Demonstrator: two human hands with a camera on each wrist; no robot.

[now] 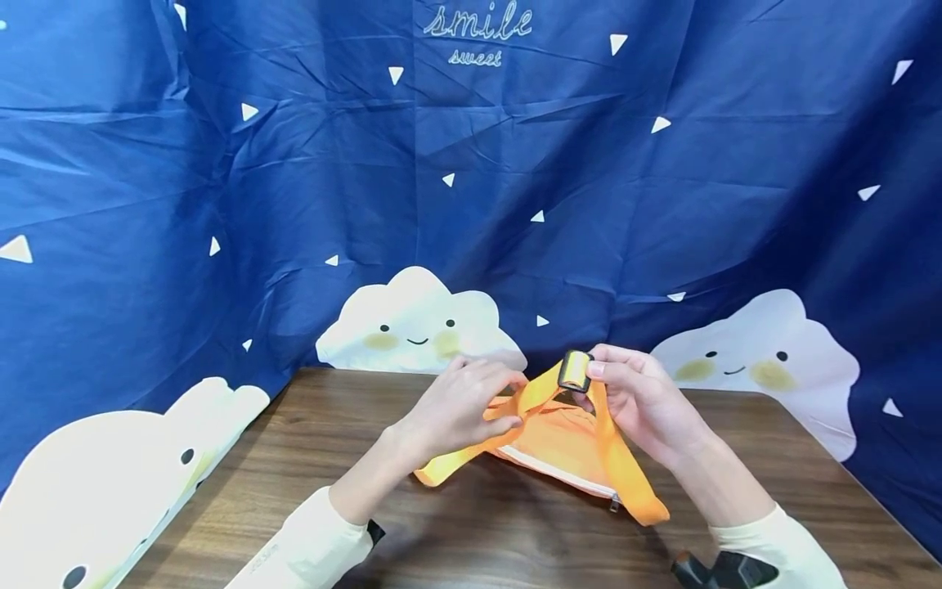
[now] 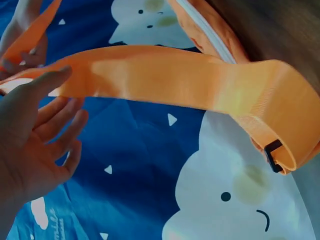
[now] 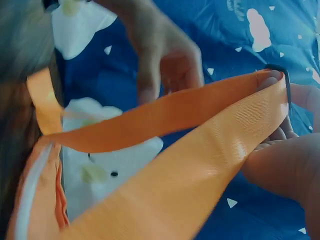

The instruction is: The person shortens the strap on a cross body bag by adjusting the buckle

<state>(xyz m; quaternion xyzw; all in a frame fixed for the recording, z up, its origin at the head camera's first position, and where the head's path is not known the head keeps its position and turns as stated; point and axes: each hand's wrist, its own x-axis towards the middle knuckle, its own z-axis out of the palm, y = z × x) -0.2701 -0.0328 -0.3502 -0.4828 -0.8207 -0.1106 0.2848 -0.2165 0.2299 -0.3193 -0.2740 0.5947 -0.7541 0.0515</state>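
Note:
An orange fabric bag (image 1: 555,438) with a white zipper (image 1: 552,473) lies on the wooden table. From it rises a long orange strap (image 2: 150,75), threaded through a black slider buckle (image 1: 574,370). My right hand (image 1: 643,401) pinches the strap at this buckle, thumb in front and fingers behind. To its left, my left hand (image 1: 464,405) has the strap between thumb and curved fingers, loosely. In the left wrist view the left thumb lies over the strap, with the fingers below its edge. Another black buckle (image 2: 272,156) sits near the strap's folded end.
The brown wooden table (image 1: 294,491) extends around the bag. Behind it hangs a blue cloth (image 1: 478,204) with white triangles and smiling clouds. A zipper pull (image 1: 615,505) hangs at the bag's right front, and a strap loop droops on each side.

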